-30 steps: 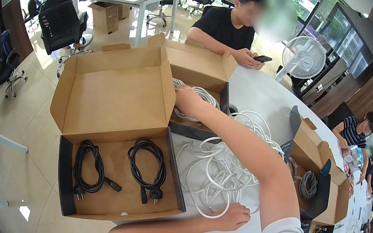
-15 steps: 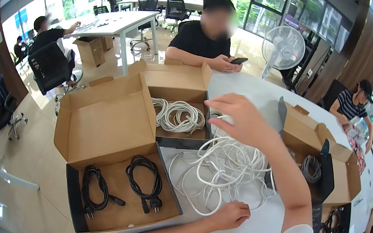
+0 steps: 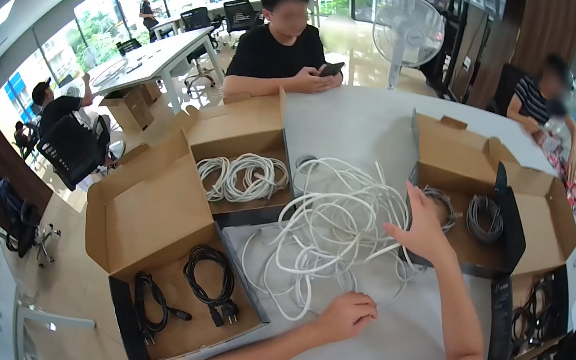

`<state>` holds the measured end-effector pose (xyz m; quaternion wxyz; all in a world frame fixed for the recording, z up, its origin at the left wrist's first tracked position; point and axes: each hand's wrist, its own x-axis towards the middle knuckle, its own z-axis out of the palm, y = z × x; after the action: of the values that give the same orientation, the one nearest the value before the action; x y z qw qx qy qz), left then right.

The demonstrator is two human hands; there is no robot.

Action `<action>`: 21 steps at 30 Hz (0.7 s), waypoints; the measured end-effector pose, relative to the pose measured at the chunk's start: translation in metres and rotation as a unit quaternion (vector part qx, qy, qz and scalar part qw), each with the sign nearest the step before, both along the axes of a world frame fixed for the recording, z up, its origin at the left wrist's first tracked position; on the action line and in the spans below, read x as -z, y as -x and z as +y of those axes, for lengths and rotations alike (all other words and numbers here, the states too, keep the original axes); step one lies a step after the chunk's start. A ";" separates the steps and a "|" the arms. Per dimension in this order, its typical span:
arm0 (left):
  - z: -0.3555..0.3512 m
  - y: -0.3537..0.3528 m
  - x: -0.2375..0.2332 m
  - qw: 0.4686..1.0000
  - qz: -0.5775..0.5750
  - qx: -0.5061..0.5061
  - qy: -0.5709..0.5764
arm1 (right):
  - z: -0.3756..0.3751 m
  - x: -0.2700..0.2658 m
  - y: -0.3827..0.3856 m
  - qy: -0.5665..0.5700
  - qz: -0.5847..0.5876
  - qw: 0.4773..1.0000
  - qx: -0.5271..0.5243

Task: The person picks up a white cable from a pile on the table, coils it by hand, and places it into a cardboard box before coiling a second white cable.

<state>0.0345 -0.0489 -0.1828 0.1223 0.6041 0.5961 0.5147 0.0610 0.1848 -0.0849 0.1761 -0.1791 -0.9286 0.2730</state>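
Observation:
A loose tangle of white cable [image 3: 330, 221] lies on the table in front of me. My right hand [image 3: 425, 228] is at the right side of this tangle, thumb and fingers spread apart, holding nothing. On the table just below the cable rests my left hand [image 3: 349, 316]; its fingers are curled together and nothing shows in them. Left of the tangle, an open cardboard box [image 3: 223, 209] holds coiled white cables [image 3: 243, 177]. Nearer to me, another open box [image 3: 219, 331] contains two bundled black power cords [image 3: 211, 277].
To the right, an open box [image 3: 459, 267] holds coiled grey cables [image 3: 484, 218], and a box [image 3: 499, 319] beside it holds black cords [image 3: 528, 316]. Across the table a person [image 3: 275, 50] holds a phone [image 3: 332, 69]. A fan [image 3: 408, 33] stands behind.
My right hand has come down from above the tangle to its right side. The cable heap is rearranged, its loops shifted. My left hand stays on the table. The camera view has turned slightly.

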 end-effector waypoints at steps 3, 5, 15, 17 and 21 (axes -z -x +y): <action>0.003 0.004 -0.002 0.999 0.033 -0.012 -0.018 | 0.008 0.001 -0.003 -0.058 -0.081 0.995 -0.025; 0.008 0.005 -0.004 0.998 0.058 -0.025 -0.031 | 0.000 0.005 -0.006 -0.140 -0.139 0.980 -0.027; 0.011 0.002 -0.006 0.985 0.148 -0.091 -0.015 | 0.007 0.014 -0.007 -0.194 0.070 0.978 -0.010; 0.009 -0.002 -0.006 0.982 0.151 -0.115 -0.025 | 0.011 0.004 -0.017 -0.146 0.128 0.981 -0.003; 0.007 -0.009 -0.012 0.968 0.129 -0.212 -0.047 | 0.024 -0.037 -0.027 -0.036 0.263 0.963 0.051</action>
<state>0.0438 -0.0419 -0.1713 -0.0962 0.5300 0.6964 0.4742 0.0876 0.2093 -0.0479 0.4345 -0.1413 -0.8484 0.2674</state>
